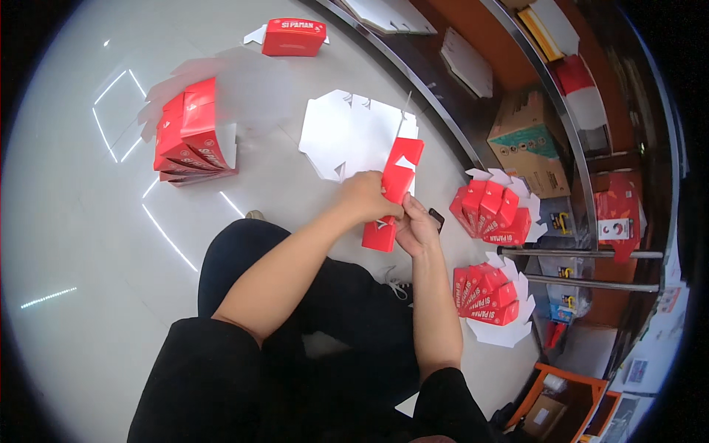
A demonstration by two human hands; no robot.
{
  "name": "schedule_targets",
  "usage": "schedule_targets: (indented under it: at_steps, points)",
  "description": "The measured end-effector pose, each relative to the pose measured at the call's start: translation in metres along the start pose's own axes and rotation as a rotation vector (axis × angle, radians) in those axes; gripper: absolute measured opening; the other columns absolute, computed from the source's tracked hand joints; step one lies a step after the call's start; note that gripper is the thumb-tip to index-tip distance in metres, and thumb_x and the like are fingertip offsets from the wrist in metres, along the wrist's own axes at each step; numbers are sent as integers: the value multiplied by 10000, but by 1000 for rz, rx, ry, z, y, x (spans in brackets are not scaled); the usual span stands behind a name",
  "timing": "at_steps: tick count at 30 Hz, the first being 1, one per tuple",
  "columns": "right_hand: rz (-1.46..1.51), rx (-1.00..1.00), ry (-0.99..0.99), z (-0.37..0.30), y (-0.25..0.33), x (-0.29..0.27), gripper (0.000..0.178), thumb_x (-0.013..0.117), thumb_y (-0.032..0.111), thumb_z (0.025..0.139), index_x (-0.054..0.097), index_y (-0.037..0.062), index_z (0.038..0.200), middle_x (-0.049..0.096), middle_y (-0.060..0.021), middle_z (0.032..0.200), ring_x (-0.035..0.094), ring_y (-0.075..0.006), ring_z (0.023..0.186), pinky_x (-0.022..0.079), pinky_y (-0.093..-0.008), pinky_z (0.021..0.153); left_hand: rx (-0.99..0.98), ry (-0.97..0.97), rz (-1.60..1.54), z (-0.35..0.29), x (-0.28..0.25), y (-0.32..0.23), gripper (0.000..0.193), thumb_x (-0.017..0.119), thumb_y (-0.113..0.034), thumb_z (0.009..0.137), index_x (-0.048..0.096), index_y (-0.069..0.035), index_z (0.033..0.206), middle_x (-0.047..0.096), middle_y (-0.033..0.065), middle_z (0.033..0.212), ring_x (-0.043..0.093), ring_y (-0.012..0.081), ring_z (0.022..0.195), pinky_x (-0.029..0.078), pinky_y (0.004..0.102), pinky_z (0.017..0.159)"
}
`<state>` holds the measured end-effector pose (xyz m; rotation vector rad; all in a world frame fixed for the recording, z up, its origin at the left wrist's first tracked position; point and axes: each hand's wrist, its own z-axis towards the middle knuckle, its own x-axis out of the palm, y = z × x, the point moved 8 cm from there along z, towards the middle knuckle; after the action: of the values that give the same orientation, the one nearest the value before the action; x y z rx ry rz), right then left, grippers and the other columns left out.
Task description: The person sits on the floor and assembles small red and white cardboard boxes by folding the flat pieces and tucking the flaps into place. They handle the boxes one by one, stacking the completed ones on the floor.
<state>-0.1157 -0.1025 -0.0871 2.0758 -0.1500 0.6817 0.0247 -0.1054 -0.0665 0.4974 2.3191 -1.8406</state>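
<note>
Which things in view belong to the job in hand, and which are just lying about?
Job, by the look of it:
red carton gripped by left hand, right hand at its edge
flat white card
red cartons at left
red cartons at right
lone carton at top

Probably just about:
brown cardboard box
orange stand

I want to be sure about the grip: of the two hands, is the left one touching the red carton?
Touching. The head view shows the left hand curled over the middle of the red carton, covering part of it.
</note>
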Motion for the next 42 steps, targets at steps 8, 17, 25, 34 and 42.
schedule_targets:
  at_steps: [8,17,25,34,42]
  points:
    - [-37,-33,23,12,-2,-10,239,596,201,1000,658,2,1115,713,-90,985,653,-182,822,506,-339,798,-87,48,-52,-1,-10,0,627,798,-338,701,661,47,1176,729,187,910,725,209,815,571,328,700]
    - [-364,-509,-371,-20,83,-28,147,599,126,978,622,-5,1039,662,-33,886,591,-89,771,469,-238,692,-94,-240,278,13,-45,21,580,613,-273,882,546,148,1275,657,332,1120,673,408,1036,533,462,888]
    - [-486,-462,-143,-48,90,19,115,660,119,961,637,8,981,701,-62,882,646,-119,734,515,-269,711,282,-255,-259,-20,-29,-53,585,685,-352,923,592,103,1279,709,223,1118,687,256,1035,539,360,870]
    - [-549,-529,-262,-49,93,21,260,678,153,953,638,-37,1126,705,-95,936,679,-152,842,508,-273,734,146,-100,-526,-27,-15,-37,286,644,-163,951,702,3,1176,698,112,730,576,78,656,490,276,635]
    - [-596,-769,-317,-71,116,27,257,742,86,895,660,-45,1101,697,-114,989,657,-158,880,525,-278,805,220,-184,-281,-37,-21,-53,314,647,-190,969,679,-33,1239,753,66,915,625,76,786,515,256,736]
